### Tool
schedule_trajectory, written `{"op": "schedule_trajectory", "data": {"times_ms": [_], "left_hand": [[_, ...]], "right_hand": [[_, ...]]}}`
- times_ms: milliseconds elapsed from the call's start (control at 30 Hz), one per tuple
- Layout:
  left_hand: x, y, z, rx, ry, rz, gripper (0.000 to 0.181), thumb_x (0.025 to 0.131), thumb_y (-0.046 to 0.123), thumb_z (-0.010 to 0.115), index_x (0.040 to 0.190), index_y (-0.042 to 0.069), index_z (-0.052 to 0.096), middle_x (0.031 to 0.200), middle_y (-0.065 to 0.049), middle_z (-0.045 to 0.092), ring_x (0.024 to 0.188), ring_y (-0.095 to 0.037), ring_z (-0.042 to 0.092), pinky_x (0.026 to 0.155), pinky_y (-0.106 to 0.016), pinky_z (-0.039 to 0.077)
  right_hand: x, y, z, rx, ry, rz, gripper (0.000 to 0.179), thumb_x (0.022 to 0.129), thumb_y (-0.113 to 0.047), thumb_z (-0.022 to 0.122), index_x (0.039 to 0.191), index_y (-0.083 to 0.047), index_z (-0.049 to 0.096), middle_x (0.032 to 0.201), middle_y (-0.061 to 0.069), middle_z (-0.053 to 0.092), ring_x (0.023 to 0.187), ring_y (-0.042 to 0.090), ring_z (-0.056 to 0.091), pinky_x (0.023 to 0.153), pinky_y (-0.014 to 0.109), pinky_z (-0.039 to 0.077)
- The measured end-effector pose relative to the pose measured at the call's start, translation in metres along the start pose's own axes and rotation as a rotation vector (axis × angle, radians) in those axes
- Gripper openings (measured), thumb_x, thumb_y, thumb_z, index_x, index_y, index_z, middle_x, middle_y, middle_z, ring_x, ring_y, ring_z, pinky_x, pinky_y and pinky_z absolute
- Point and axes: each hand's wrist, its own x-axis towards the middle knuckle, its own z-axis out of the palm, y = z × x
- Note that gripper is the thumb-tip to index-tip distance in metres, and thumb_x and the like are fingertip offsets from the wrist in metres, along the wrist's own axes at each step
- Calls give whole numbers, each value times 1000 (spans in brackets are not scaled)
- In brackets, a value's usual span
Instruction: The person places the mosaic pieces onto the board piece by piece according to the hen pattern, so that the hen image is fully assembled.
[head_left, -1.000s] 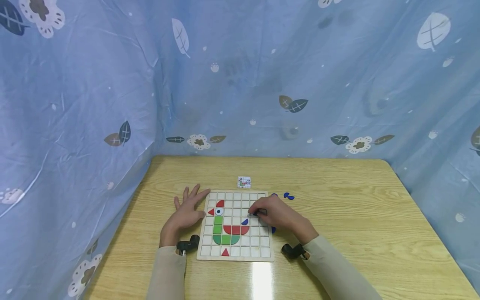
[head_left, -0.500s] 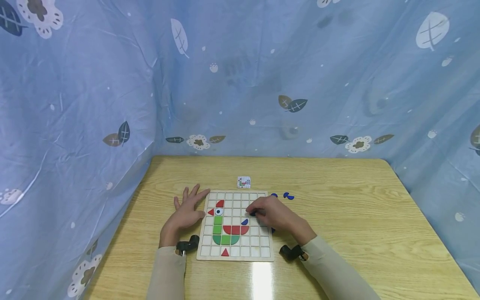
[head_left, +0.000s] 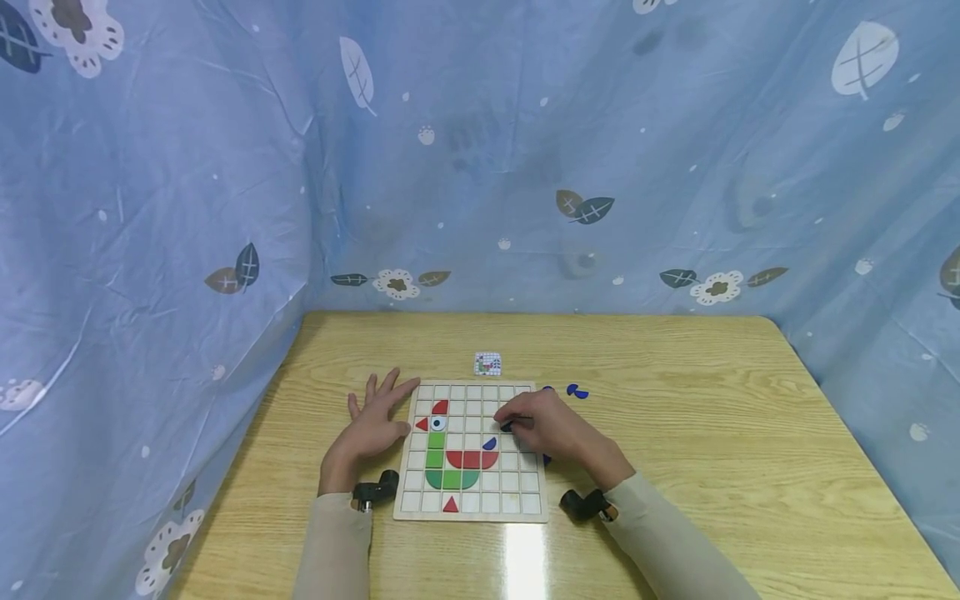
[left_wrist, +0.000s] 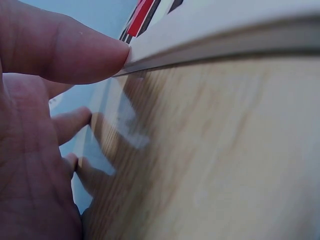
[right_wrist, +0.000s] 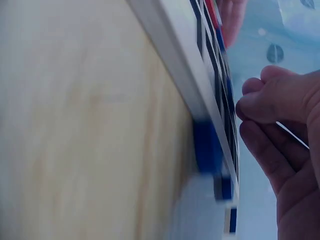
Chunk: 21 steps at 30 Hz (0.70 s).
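A square wooden grid board lies on the table, bearing red, green and blue pieces laid out like a bird. My left hand is spread at its left side; in the left wrist view the thumb touches the board's edge. Over the right half of the board, my right hand pinches a dark blue piece, mostly covered by the fingers. One blue piece sits just above the row of red pieces. In the right wrist view, the right thumb and fingers meet close over the board.
A small picture card lies beyond the board's far edge. Loose blue pieces lie right of the board, and another blue piece shows at its right edge under the right wrist. A blue patterned curtain hangs behind the table.
My right hand has shifted slightly left over the board, with the dark blue piece under its fingertips. The left hand has stayed in place.
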Motion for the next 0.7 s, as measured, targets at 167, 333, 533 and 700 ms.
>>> {"op": "schedule_trajectory", "data": {"times_ms": [167, 333, 533, 700], "left_hand": [[0, -1, -1, 3, -7, 5, 86, 88, 7, 65, 170, 17, 42, 185, -20, 7, 168, -50, -18, 121, -78, -26], [1, -2, 0, 7, -6, 5, 87, 87, 6, 65, 170, 17, 42, 185, -20, 6, 168, -50, -18, 121, -77, -27], [1, -2, 0, 13, -9, 5, 87, 86, 7, 65, 170, 17, 42, 185, -21, 6, 168, -51, -18, 121, -78, -26], [1, -2, 0, 12, -15, 12, 88, 87, 7, 64, 171, 17, 41, 185, -21, 5, 167, -50, -19, 121, -78, -26]], "right_hand": [[-17, 10, -9, -13, 104, 57, 25, 97, -1, 76, 117, -13, 85, 111, -2, 84, 100, 11, 76, 87, 35, 63], [-37, 19, -17, -35, 155, 101, 25, 94, 0, 78, 114, -13, 85, 110, -3, 84, 103, 15, 79, 93, 39, 65], [-57, 23, -23, -49, 177, 101, 25, 91, 1, 82, 113, -12, 85, 110, -3, 85, 103, 17, 81, 92, 39, 66], [-67, 23, -26, -40, 212, 109, 27, 89, 3, 83, 113, -10, 85, 109, -1, 85, 101, 18, 81, 91, 40, 66]]}}
